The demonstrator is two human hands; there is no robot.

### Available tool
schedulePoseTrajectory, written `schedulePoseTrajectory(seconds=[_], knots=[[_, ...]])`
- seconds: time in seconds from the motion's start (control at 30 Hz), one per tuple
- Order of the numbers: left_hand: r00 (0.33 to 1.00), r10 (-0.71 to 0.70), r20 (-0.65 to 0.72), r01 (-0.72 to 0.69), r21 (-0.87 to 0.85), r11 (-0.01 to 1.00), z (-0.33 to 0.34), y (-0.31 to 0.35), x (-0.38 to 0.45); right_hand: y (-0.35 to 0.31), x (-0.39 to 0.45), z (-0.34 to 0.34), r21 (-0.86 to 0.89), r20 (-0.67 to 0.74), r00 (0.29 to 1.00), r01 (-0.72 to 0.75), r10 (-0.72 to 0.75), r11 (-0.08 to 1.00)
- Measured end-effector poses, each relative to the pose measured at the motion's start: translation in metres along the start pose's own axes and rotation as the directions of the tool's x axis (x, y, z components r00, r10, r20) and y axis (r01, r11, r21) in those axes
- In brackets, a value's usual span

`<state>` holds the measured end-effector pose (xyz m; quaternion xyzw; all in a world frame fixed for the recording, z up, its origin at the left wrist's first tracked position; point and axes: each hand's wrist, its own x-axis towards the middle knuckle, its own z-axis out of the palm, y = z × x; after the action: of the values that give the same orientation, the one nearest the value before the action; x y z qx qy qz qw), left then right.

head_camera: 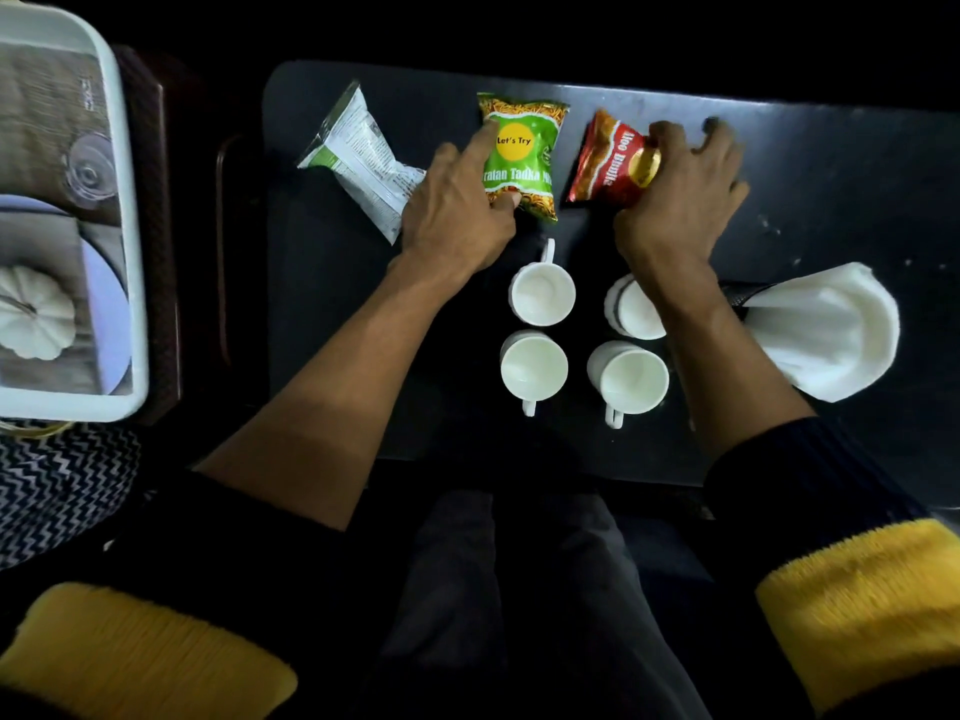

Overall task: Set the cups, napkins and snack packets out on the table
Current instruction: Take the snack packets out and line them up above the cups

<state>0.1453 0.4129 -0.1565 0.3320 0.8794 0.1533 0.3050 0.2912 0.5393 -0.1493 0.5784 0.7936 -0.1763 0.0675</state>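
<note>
Three snack packets lie in a row at the back of the black table point(831, 200): a white packet point(363, 158) at the left, a green packet point(522, 163) in the middle, a red packet point(602, 161) to its right. My left hand point(457, 205) grips the green packet's left edge, forefinger on top. My right hand point(675, 179) holds the red packet's right end. Several white cups sit in a square below them; the back-left cup point(542, 294) and both front cups point(534, 367) point(629, 376) are in full view, my right wrist covers part of the back-right cup point(631, 311). White napkins point(826, 335) lie fanned at the right.
A white tray point(130, 252) rests on a dark side table at the left, showing a printed picture of a plate and a pumpkin. A zigzag-patterned cloth point(57, 485) lies below it. My dark trousers and yellow-cuffed sleeves fill the foreground.
</note>
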Motion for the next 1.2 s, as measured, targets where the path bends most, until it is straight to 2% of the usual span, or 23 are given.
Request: schedulePoseTrajectory(seconds=[0.07, 0.17, 0.27, 0.33, 0.47, 0.77, 1.2], knots=[[1.000, 0.007, -0.001, -0.007, 0.005, 1.000, 0.001, 0.001, 0.001, -0.001, 0.003, -0.004, -0.018, -0.099, 0.995, -0.027, 0.025, 0.999], [1.000, 0.010, -0.010, -0.010, 0.006, 1.000, 0.002, 0.003, 0.003, -0.007, 0.004, -0.007, 0.106, -0.175, 0.976, -0.110, 0.128, 0.988], [1.000, 0.015, -0.010, -0.015, 0.016, 1.000, 0.002, 0.006, 0.003, -0.011, 0.004, -0.004, 0.233, -0.082, 0.984, -0.134, 0.157, 0.963], [1.000, 0.026, -0.013, -0.025, 0.035, 0.999, 0.002, 0.007, 0.003, -0.011, 0.004, -0.002, 0.276, 0.008, 0.996, -0.087, 0.088, 0.957], [0.999, 0.036, -0.007, -0.035, 0.023, 0.999, 0.004, 0.008, 0.005, -0.010, 0.004, -0.004, 0.316, 0.041, 0.997, 0.050, -0.066, 0.947], [0.999, 0.039, -0.012, -0.039, -0.010, 0.999, 0.008, 0.005, 0.003, 0.000, 0.003, -0.011, 0.252, 0.180, 0.959, 0.172, -0.220, 0.952], [0.999, 0.035, -0.037, -0.036, -0.021, 0.999, 0.008, 0.012, 0.003, -0.006, -0.005, -0.014, 0.234, 0.182, 0.960, 0.169, -0.214, 0.957]])
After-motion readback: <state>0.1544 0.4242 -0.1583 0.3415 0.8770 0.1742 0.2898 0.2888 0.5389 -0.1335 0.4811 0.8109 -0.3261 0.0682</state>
